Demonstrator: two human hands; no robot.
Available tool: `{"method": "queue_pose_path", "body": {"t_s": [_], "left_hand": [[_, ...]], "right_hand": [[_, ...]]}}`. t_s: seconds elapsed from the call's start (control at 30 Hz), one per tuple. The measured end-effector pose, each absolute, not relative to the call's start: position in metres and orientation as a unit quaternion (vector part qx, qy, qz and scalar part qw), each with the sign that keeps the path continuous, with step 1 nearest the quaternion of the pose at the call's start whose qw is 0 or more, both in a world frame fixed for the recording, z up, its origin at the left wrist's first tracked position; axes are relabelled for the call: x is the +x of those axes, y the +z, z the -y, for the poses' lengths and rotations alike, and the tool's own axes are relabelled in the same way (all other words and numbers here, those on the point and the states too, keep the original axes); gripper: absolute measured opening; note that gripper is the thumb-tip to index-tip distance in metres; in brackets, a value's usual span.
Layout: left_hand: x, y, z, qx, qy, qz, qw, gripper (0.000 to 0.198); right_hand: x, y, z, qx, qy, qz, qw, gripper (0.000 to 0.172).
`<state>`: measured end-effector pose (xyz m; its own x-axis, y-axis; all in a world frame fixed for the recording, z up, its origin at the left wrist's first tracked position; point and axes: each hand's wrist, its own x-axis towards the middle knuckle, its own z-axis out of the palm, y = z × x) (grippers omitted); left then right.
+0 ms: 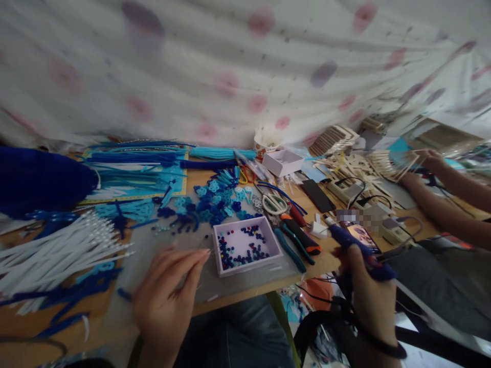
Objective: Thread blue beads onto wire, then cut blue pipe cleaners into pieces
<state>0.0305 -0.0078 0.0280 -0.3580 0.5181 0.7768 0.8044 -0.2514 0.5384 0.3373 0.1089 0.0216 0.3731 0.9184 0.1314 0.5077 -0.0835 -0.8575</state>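
My left hand (pixel 172 294) is raised just left of a shallow lilac box (pixel 248 270), thumb and fingertips pinched together. Whatever the pinch may hold is too small to make out. Loose beads (pixel 255 253), mostly dark blue with a few red ones, lie scattered inside the box. On the right, my right hand (pixel 368 296) is wrapped round the handle of a blue glue gun (pixel 351 239), held over the table's front edge with its front end toward the table. Blue and turquoise fuzzy flower shapes (pixel 215 199) are heaped behind the box.
White bead-tipped stems (pixel 72 245) spread at the left. Pliers (pixel 295 240), scissors (pixel 275 204) and a dark phone (pixel 317 195) lie right of the box. Pipe cleaners (pixel 134 158) line the back. At far right, another person's hands (pixel 418 174) handle wooden sticks (pixel 387 163).
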Motion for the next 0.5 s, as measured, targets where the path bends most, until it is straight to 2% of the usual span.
{"method": "queue_pose_path", "body": {"t_s": [0.13, 0.3, 0.5], "left_hand": [[0.028, 0.025, 0.004, -0.543, -0.560, 0.611, 0.137, 0.022], [0.021, 0.022, 0.007, -0.510, -0.556, 0.637, 0.157, 0.019], [0.015, 0.016, 0.011, -0.479, -0.550, 0.668, 0.147, 0.018]], "right_hand": [[0.359, 0.023, -0.167, -0.771, 0.216, 0.435, 0.411, 0.050], [0.359, 0.006, -0.226, -0.730, 0.185, 0.554, 0.356, 0.055], [0.351, -0.005, -0.248, -0.704, 0.124, 0.612, 0.338, 0.063]]}}
